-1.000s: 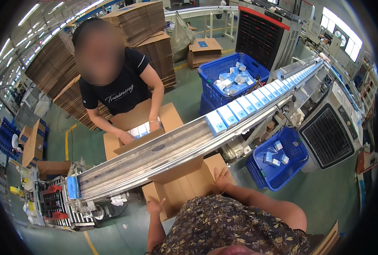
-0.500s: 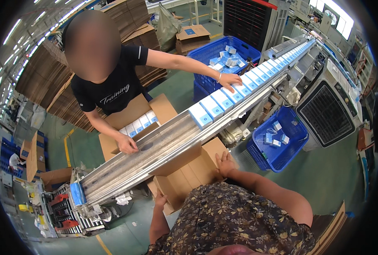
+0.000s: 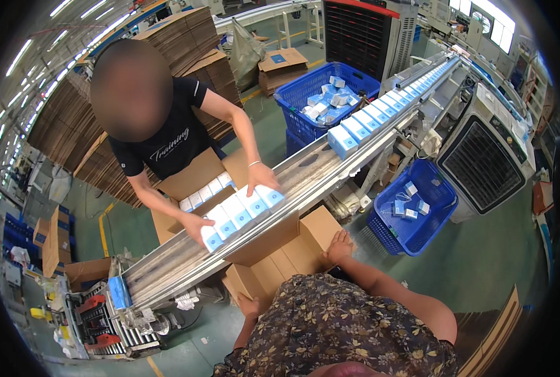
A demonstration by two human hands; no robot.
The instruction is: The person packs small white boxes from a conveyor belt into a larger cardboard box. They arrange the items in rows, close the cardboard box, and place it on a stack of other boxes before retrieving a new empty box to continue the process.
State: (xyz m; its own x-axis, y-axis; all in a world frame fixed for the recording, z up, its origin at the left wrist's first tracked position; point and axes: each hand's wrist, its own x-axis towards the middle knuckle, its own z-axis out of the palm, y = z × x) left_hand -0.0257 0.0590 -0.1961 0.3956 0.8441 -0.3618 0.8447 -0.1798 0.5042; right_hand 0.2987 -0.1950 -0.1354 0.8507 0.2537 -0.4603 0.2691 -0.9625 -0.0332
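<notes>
An open cardboard box point(image 3: 282, 266) with nothing in it rests against my body, below the near side of the conveyor. At its left end my left hand point(image 3: 249, 305) grips the wall. My right hand point(image 3: 339, 247) holds the right flap, fingers laid over its edge. Across the conveyor point(image 3: 160, 271), a co-worker presses a row of small white-and-blue boxes point(image 3: 242, 212) together between both hands, over the belt. On the co-worker's side stands another carton point(image 3: 198, 168), partly filled with similar small boxes.
More small boxes point(image 3: 380, 115) line the belt toward the far right. A blue basket point(image 3: 371, 81) of loose boxes stands behind the conveyor; another blue basket point(image 3: 440, 217) sits at right by an air cooler point(image 3: 484, 160). Flattened cardboard stacks point(image 3: 72, 119) rise behind the co-worker.
The co-worker has gathered several small boxes off the row and brought them left along the belt. My left hand has shifted slightly on the cardboard box; my right hand stays on its flap.
</notes>
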